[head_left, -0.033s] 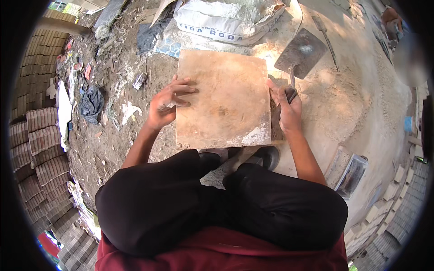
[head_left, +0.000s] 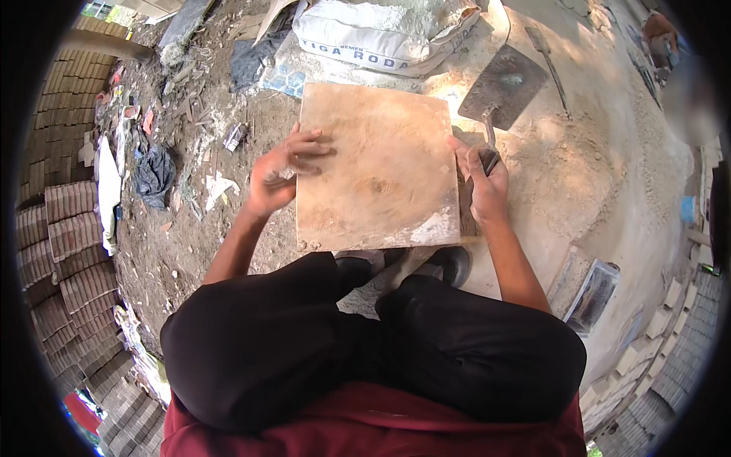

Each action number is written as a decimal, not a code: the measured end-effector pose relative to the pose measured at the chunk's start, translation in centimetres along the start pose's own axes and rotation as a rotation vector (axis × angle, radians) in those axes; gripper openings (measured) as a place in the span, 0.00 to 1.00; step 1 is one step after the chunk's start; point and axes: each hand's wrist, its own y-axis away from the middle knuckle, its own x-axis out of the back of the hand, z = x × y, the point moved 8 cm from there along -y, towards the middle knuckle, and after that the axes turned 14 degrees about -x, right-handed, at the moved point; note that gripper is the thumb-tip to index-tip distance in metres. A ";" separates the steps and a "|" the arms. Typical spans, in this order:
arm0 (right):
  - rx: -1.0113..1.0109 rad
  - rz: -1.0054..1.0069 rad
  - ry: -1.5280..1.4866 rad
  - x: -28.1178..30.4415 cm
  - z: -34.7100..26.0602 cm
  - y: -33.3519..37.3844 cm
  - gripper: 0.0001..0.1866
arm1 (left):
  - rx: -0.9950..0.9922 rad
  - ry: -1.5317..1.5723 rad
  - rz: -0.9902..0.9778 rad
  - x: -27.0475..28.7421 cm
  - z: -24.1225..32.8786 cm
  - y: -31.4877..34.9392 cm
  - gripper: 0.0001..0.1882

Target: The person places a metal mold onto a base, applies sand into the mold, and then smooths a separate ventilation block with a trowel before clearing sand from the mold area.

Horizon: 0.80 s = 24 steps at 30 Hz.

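Observation:
A large square tan tile [head_left: 377, 164], with a white mortar smear at its near right corner, is held flat over the ground in front of my knees. My left hand [head_left: 278, 174] grips its left edge, fingers spread on the top face. My right hand [head_left: 483, 186] presses against the tile's right edge while closed around the handle of a trowel [head_left: 502, 84]. The trowel's dark flat blade points away to the upper right, over the sand.
An open white cement sack [head_left: 381, 30] lies just beyond the tile. Pale sand [head_left: 594, 167] spreads to the right. Stacked paving blocks [head_left: 68, 228] line the left. Litter and a black bag [head_left: 154, 174] lie on the dirt. A framed pane [head_left: 592, 295] rests at right.
The trowel blade has swung slightly left and away. The tile and both hands have barely shifted.

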 end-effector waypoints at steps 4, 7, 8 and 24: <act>-0.079 -0.006 -0.129 -1.3 -6.0 0.5 0.13 | 0.075 -0.023 0.165 3.7 0.1 -5.9 0.16; -0.044 0.045 -0.111 -1.6 -11.8 -0.5 0.15 | -0.192 -0.100 0.172 6.2 2.5 -10.2 0.16; -0.015 0.118 -0.129 -1.4 -13.3 -0.5 0.17 | -0.076 -0.103 0.203 6.4 2.7 -11.1 0.16; -0.027 0.429 0.433 -0.9 -1.3 -1.1 0.22 | 0.339 -0.732 -0.498 -9.5 -3.2 0.1 0.40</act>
